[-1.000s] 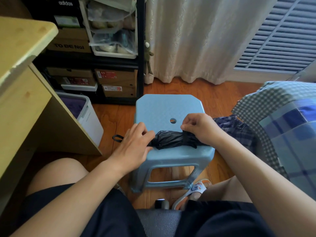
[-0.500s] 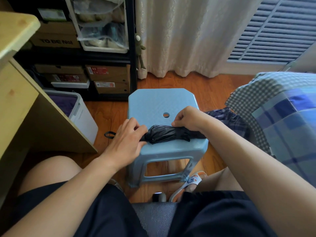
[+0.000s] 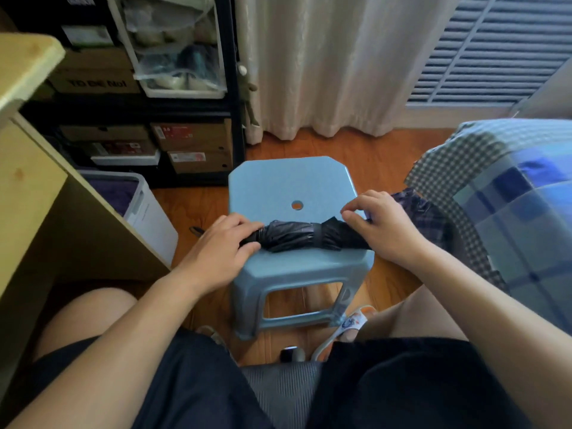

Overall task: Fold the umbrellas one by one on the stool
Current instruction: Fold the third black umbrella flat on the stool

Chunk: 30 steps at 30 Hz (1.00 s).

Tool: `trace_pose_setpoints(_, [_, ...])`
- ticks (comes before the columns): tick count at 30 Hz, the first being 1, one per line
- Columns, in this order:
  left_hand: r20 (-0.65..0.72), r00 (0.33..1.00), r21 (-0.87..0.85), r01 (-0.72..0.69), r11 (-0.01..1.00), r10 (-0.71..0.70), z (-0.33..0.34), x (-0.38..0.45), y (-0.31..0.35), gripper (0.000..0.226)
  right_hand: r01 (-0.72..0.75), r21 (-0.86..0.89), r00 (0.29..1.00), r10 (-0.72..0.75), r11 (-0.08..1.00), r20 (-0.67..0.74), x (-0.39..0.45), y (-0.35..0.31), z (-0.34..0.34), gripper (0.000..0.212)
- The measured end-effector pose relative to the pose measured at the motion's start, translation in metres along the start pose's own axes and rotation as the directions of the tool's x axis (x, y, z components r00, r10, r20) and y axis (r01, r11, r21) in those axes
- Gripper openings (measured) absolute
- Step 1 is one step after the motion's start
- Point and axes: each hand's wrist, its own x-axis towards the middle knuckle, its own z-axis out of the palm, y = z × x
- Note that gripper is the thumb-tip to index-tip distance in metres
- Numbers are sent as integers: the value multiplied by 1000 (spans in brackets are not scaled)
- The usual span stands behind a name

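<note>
A black folded umbrella (image 3: 297, 236) lies lengthwise along the near edge of the light blue plastic stool (image 3: 288, 181). A strap is wrapped around its middle. My left hand (image 3: 223, 243) grips the umbrella's left end, where its handle is hidden under my palm; a black wrist loop (image 3: 195, 230) sticks out to the left. My right hand (image 3: 380, 224) is at the right end, its fingers curled, with thumb and forefinger lifted just above the fabric. A dark plaid umbrella (image 3: 424, 212) lies behind my right hand, partly hidden.
A wooden desk (image 3: 34, 193) stands close on the left, with a white storage bin (image 3: 145, 212) beside it. A black shelf with boxes (image 3: 173, 140) stands behind. A checked bedcover (image 3: 507, 193) fills the right. Wooden floor surrounds the stool.
My right hand's fingers have lifted off the fabric at the right end, and the strap now shows around the umbrella's middle. My left hand stays on the left end.
</note>
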Motion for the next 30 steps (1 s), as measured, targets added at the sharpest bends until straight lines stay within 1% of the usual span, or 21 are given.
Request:
trace_pose_setpoints(1, [10,1000,6,11,1000,-11,1,0,0,44,27,-22,999,-27,999,31,-7,0,7,16])
trace_pose_setpoints(3, [11,999,44,29,999,-30,3,-1,2,47,18,-58,999,-15,998,52,-9,1,24,24])
trace_pose_setpoints(5, [-51,999,99,23,995,-18,6,-3,4,52,-52,-53,999,52,997,2,-6,-2,32,22])
trace_pose_setpoints(6, [-94,996,88,12,996,-4,7,-4,7,51,-103,-24,995,102,994,-17,-3,-4,33,18])
trace_pose_setpoints(7, [-133,991,59,-4,998,11,9,-6,10,49,-151,12,988,151,988,-6,-2,-7,33,14])
trace_pose_setpoints(9, [-172,984,26,-43,999,47,15,-8,15,39,-238,57,970,234,970,66,1,-14,30,11])
trace_pose_setpoints(10, [-172,984,18,-50,999,52,19,-8,18,34,-270,26,960,267,962,89,1,-17,28,12])
trace_pose_setpoints(11, [-169,985,3,-43,999,43,22,-8,21,31,-276,-42,956,279,960,86,0,-22,27,13])
trace_pose_setpoints(13, [-176,984,-22,-21,1000,17,29,-8,24,28,-240,-179,967,251,954,45,-1,-32,29,17])
trace_pose_setpoints(15, [-204,979,-19,-14,1000,10,34,-7,25,21,-227,-199,970,239,953,38,-5,-38,32,22])
trace_pose_setpoints(17, [-224,975,-18,-10,1000,6,38,-9,26,16,-247,-128,967,253,961,36,-11,-35,34,26])
trace_pose_setpoints(19, [-235,972,-37,-6,999,-3,39,-10,25,12,-226,-54,973,227,973,26,-21,-29,35,28])
trace_pose_setpoints(22, [-242,970,-113,-3,994,-24,38,-11,24,12,-152,100,985,159,983,-70,-31,-19,37,21])
trace_pose_setpoints(24, [-254,967,-160,-5,987,-36,38,-11,24,15,-165,181,978,184,970,-98,-37,-15,38,21])
trace_pose_setpoints(27, [-260,965,-187,-6,982,-44,39,-10,25,16,-191,243,969,223,951,-110,-39,-13,37,18])
trace_pose_setpoints(30, [-265,962,-226,-2,974,-60,38,-9,27,12,-142,214,977,172,966,-127,-35,-16,37,17])
